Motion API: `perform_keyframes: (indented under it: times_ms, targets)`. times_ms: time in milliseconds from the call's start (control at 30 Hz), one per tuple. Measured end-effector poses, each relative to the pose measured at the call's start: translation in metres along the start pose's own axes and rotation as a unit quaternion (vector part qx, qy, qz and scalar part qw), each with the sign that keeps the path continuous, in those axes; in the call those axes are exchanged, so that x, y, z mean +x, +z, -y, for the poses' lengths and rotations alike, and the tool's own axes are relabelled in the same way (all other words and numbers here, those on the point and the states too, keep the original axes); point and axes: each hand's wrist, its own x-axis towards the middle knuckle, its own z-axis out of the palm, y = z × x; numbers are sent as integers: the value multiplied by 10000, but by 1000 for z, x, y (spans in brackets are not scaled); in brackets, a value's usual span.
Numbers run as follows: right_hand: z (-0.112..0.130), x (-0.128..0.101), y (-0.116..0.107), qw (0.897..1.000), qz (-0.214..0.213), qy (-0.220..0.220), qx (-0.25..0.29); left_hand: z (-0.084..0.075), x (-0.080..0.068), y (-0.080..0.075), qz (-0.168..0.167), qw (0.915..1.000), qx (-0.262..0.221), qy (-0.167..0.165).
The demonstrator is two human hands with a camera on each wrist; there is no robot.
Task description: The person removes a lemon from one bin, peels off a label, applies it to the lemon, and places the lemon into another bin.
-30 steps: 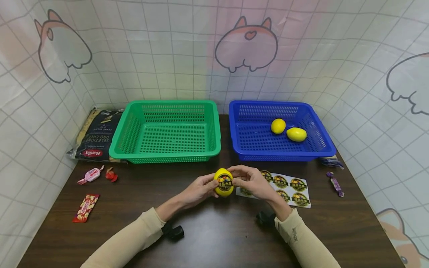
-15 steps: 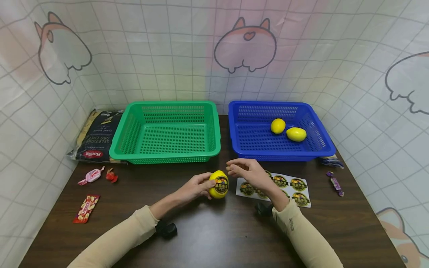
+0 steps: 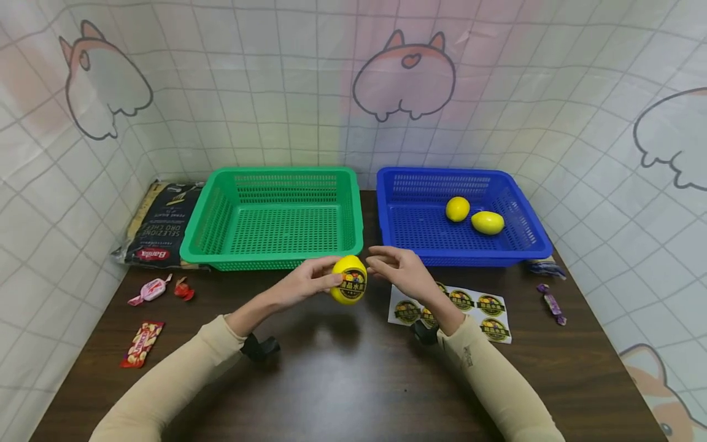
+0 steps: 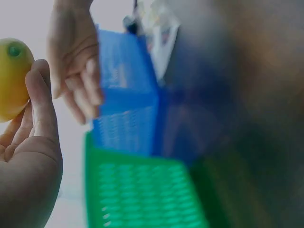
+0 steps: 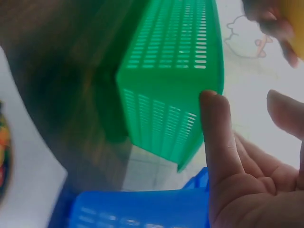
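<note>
Backdrop: we see a white tiled curtain printed with cartoon cats, wrapped round three sides of a dark wooden table (image 3: 342, 380).
Left hand: our left hand (image 3: 301, 282) holds the labelled lemon (image 3: 349, 280) up off the table, fingers and thumb curled round its left side. In the left wrist view the fruit shows at the upper left edge, against the fingertips.
Labelled lemon: it is yellow with a round dark sticker facing us, and it hangs in the air just in front of the green basket's near rim, between our two hands.
Right hand: our right hand (image 3: 399, 270) is just beside the lemon on its right, not touching it. Its fingers are loosely bent and hold nothing; the right wrist view shows the palm bare with thumb and finger apart.
Green basket: the green basket (image 3: 274, 216) stands at the back left, with only its mesh floor showing.
Blue basket: the blue basket (image 3: 461, 215) stands just beside it on the right, with two plain lemons (image 3: 474, 215) lying close together in its far right part.
Sticker sheet: a white sticker sheet (image 3: 464, 307) with round dark labels lies flat under and beside our right forearm.
Left side: a dark pasta bag (image 3: 157, 224) lies beside the green basket, with a pink sweet (image 3: 149, 288), a red sweet (image 3: 183, 288) and a red snack packet (image 3: 142, 342) in front of it.
Right edge: a purple sweet (image 3: 552, 302) lies near the sticker sheet.
</note>
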Motion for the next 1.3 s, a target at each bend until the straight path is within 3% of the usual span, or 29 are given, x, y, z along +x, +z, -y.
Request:
perform_keyframes:
  times_ms: [167, 433, 600, 800, 1000, 1233, 1300]
  targets:
    - [8, 11, 3, 9984, -310, -31, -474, -25, 3, -25, -400, 9970, 645, 150]
    - [12, 31, 15, 9921, -738, -12, -1011, -50, 16, -81, -1028, 9902, 926, 212]
    - [11, 39, 22, 9850, -1267, -130, -1163, -50, 36, -124, -1544, 9824, 1048, -129]
    - [8, 40, 28, 9810, -1533, -101, -1186, -38, 56, -170, -1921, 9700, 1187, -895]
    - [11, 42, 29, 9836, -1435, -137, -1089, -17, 56, -196, -2058, 9487, 1635, -1756]
    - [13, 44, 28, 9817, -1409, -219, -1264, 3, 48, -205, -1897, 9010, 2670, -2845]
    - [14, 43, 28, 9816, -1381, -237, -1296, 8, 45, -205, -1784, 8923, 2722, -3129]
